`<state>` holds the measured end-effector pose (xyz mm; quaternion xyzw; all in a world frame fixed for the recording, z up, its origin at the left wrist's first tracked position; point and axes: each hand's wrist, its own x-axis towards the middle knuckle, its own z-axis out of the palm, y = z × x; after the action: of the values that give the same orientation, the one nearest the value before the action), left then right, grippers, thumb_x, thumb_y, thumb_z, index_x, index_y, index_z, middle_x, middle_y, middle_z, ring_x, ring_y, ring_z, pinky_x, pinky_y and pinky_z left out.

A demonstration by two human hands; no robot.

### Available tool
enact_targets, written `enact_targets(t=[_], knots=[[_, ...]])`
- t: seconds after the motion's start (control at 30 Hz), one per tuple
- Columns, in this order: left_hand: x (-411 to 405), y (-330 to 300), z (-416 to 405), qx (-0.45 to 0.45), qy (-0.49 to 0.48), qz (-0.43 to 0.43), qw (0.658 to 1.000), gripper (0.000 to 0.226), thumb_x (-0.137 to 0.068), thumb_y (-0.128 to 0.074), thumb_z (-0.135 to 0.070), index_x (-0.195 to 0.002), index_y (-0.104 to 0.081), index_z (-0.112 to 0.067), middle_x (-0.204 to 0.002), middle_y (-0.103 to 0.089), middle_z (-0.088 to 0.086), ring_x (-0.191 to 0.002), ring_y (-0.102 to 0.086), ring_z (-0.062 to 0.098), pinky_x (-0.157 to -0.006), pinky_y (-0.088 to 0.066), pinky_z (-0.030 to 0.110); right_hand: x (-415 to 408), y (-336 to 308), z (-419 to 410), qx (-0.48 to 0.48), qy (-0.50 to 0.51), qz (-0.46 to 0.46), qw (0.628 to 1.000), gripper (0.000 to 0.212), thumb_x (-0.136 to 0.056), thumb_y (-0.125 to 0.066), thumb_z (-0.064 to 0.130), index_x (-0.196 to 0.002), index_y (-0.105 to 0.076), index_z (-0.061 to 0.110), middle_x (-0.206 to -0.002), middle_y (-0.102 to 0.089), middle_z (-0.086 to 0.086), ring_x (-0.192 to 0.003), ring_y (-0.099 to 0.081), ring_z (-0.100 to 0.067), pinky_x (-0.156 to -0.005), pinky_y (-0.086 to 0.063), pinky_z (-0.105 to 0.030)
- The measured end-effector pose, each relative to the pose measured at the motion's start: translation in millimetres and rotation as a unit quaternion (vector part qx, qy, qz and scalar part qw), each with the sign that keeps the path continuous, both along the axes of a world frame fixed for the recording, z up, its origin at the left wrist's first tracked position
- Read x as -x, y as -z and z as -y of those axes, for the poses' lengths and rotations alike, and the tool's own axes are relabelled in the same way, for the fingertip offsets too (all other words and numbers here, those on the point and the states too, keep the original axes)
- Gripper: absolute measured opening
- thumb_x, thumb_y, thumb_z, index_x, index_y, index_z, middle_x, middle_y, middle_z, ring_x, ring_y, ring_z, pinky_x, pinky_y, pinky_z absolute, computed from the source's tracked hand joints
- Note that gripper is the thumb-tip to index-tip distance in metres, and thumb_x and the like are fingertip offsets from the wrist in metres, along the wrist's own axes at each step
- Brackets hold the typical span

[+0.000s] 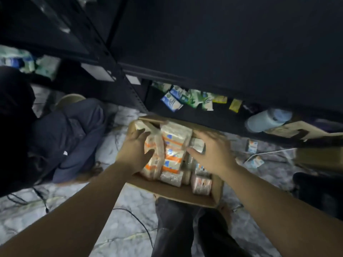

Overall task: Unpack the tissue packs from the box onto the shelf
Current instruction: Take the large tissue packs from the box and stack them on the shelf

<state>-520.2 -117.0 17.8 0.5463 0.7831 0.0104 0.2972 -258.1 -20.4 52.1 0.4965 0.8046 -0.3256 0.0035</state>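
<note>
An open cardboard box (pixel 172 192) sits on the marble floor in front of a dark shelf (pixel 204 115). Inside it lie several clear-wrapped tissue packs (pixel 173 153) with orange and blue print. My left hand (pixel 134 152) rests with spread fingers on the left side of the middle bundle. On the bundle's right side, my right hand (pixel 209 154) has its fingers spread, the fingertips touching the packs. Neither hand has closed round a pack. More small packs (pixel 201 183) lie low in the box's right half.
Blue, green and yellow packets (pixel 187 99) lie on the low shelf, and a pale blue roll (pixel 267 119) rests at its right. Another person in dark clothes (pixel 61 138) crouches at the left. Black cables (pixel 137 219) and loose packs (pixel 252 147) lie on the floor. My legs (pixel 185 229) stand behind the box.
</note>
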Motion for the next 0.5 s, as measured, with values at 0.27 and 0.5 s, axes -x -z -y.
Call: enact_targets(t=[0.27,0.5], knots=[[51.1,71.2,-32.7,0.043,0.115,-0.048,0.991,0.080,-0.086,-0.060,-0.001,-0.158,-0.036,-0.026,-0.163,-0.031,0.004,-0.152,-0.022,0.032,-0.120,-0.027,0.045,80.7,97.6,-17.9,-0.009,-0.024,0.100,0.995,0.088,-0.084,-0.072,0.062,-0.155,-0.039,0.021,-0.144,-0.050,-0.006,-0.132,-0.045,-0.033,-0.101,-0.040,-0.047],[58.5,50.5,-42.6,0.021,0.188,-0.129,0.974,0.063,-0.076,-0.077,-0.038,-0.136,-0.061,-0.031,-0.139,-0.047,0.004,-0.129,-0.041,0.031,-0.107,-0.034,0.047,99.2,96.8,-16.6,-0.027,-0.031,0.180,0.983,0.065,-0.075,-0.084,0.053,-0.126,-0.059,0.020,-0.123,-0.049,-0.006,-0.117,-0.047,-0.029,-0.091,-0.041,-0.043]])
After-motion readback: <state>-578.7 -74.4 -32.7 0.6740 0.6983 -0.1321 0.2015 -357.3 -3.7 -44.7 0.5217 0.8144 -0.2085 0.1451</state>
